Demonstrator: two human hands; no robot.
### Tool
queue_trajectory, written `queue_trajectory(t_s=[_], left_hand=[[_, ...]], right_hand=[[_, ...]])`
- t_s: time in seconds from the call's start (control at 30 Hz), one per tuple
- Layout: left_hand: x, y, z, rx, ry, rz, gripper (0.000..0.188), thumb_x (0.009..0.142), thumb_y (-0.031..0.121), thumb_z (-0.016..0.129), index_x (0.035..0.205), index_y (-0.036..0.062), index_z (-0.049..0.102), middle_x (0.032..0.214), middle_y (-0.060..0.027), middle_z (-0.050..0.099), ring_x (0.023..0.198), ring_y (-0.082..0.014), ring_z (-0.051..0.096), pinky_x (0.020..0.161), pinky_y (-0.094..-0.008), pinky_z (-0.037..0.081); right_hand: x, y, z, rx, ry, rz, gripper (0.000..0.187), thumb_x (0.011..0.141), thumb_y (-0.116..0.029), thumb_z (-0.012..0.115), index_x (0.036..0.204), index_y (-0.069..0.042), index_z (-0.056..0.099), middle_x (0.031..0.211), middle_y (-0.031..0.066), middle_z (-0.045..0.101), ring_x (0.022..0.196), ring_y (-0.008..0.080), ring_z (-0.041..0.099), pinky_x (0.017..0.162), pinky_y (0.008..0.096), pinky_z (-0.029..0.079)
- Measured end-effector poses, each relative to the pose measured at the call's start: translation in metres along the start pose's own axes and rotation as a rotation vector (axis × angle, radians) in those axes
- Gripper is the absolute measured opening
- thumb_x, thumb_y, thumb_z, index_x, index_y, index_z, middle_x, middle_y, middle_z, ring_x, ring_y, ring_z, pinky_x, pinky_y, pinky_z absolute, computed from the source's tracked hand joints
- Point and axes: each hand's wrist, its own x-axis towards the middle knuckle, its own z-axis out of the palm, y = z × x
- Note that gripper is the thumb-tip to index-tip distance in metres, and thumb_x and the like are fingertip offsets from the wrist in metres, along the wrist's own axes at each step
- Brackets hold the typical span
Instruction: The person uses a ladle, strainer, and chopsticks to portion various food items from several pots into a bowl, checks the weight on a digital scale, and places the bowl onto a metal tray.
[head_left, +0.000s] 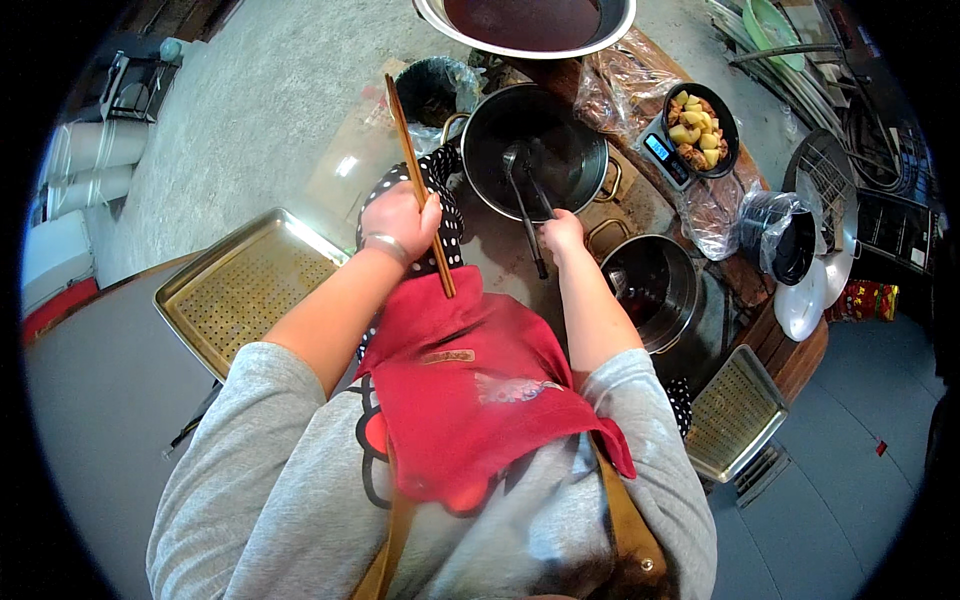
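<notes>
My left hand (395, 218) is wrapped round a pair of long wooden chopsticks (406, 140), held upright at a slant in front of the red apron. My right hand (562, 232) is closed on the thin handle of a dark long-handled utensil (540, 195) that reaches into the large black pot (590, 165). Beside that handle, a ladle (526, 225) leans over the pot's near rim, its head inside. What lies in the dark pot is hard to make out. A second, smaller metal pot (680, 290) with dark contents stands just right of my right forearm.
A black bowl of potato and meat chunks (705, 130) sits on a digital scale (664, 158) at right. Clear plastic bags (625, 95) lie nearby. A wide basin (520, 25) of dark liquid stands at the back. Perforated trays (250, 290) (740, 410) flank me. A bin (437, 85) stands beyond.
</notes>
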Motion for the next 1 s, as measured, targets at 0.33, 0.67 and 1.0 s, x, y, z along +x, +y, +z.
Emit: queue_trajectory(t_s=[0.33, 0.67, 1.0], left_hand=[[-0.006, 0.001, 0.005, 0.042, -0.031, -0.015, 0.035, 0.085, 0.032, 0.043, 0.076, 0.0031, 0.061, 0.077, -0.0179, 0.061, 0.073, -0.0351, 0.06, 0.066, -0.0423, 0.048], [-0.004, 0.005, 0.005, 0.039, -0.103, -0.051, 0.035, 0.085, 0.034, 0.043, 0.079, 0.0037, 0.061, 0.079, -0.0177, 0.061, 0.075, -0.0353, 0.06, 0.068, -0.0425, 0.048], [-0.002, -0.002, 0.0, 0.022, -0.087, -0.067, 0.032, 0.084, 0.032, 0.045, 0.08, 0.0045, 0.061, 0.078, -0.0168, 0.061, 0.074, -0.0345, 0.06, 0.067, -0.042, 0.048]], right_hand=[[-0.103, -0.029, -0.054, -1.028, 0.287, -0.371, 0.039, 0.083, -0.008, 0.045, 0.123, -0.005, 0.045, 0.092, 0.0166, 0.059, 0.081, 0.0307, 0.062, 0.066, 0.04, 0.051], [-0.022, 0.012, -0.062, 0.144, 0.336, -0.139, 0.033, 0.088, -0.021, 0.051, 0.11, 0.003, 0.057, 0.089, 0.011, 0.063, 0.079, 0.0178, 0.059, 0.07, 0.0305, 0.045], [-0.006, 0.001, -0.046, 0.479, 0.192, 0.082, 0.027, 0.091, -0.025, 0.048, 0.107, -0.006, 0.057, 0.058, -0.003, 0.046, 0.039, 0.0083, 0.037, 0.034, 0.0246, 0.024]])
